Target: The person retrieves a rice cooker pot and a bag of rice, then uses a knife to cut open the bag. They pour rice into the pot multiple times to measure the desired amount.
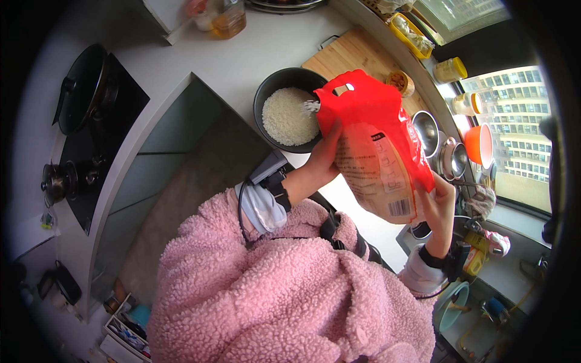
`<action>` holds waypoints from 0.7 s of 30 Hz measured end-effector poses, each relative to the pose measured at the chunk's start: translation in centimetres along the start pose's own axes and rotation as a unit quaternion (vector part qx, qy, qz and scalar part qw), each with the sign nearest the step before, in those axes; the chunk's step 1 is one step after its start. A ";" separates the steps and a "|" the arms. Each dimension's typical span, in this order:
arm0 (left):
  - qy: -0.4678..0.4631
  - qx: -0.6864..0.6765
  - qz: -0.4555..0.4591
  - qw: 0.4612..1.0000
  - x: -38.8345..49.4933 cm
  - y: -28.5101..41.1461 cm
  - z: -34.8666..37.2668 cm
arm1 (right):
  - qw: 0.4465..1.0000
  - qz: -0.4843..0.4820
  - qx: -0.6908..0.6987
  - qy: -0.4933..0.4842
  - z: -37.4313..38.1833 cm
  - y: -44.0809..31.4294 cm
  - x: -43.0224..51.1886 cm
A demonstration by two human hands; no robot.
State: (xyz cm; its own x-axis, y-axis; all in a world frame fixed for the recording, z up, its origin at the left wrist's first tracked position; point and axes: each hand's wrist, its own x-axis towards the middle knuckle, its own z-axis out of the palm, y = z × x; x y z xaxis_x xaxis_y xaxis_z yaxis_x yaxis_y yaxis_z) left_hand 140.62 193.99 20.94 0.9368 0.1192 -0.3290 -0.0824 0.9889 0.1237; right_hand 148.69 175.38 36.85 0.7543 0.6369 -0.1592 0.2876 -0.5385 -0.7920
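Both my hands hold a red plastic rice bag point(367, 109) with a see-through lower part, tilted over a dark round pot point(261, 106). White rice point(288, 117) covers the bottom of the pot, and more grains are falling from the bag's mouth at its left edge. My left hand point(327, 152) grips the bag near that mouth, its fingers partly hidden behind the plastic. At the bag's lower right, my right hand point(438, 197) pinches the red edge.
A wooden cutting board point(356, 54) lies behind the pot, with a small open jar point(400, 84) on it. Metal bowls point(425, 131) and an orange bowl point(479, 145) stand at the right by the window. A black cooktop point(102, 136) with a lidded pan point(81, 90) is at the left.
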 end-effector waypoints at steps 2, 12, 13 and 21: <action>0.001 0.007 0.009 1.000 0.0 0.2 0.0 | 1.000 -0.005 -0.020 -0.001 0.1 0.0 0.2; 0.026 -0.011 -0.005 1.000 -1.0 -0.7 0.6 | 1.000 -0.006 0.000 -0.004 -0.3 0.7 -0.5; 0.018 -0.015 -0.008 1.000 -1.1 -0.8 0.6 | 1.000 0.002 0.005 -0.005 -0.3 0.7 -0.6; 0.055 -0.002 0.009 0.998 -1.9 -1.1 0.0 | 1.000 -0.006 0.001 -0.020 -0.1 0.9 -0.6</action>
State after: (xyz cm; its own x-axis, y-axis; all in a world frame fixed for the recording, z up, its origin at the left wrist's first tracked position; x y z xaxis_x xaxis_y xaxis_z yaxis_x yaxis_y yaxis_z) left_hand 138.93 192.70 21.43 0.8921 0.1459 -0.4277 -0.1008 0.9868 0.1264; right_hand 148.56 174.43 36.32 0.7266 0.6651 -0.1723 0.2954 -0.5288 -0.7956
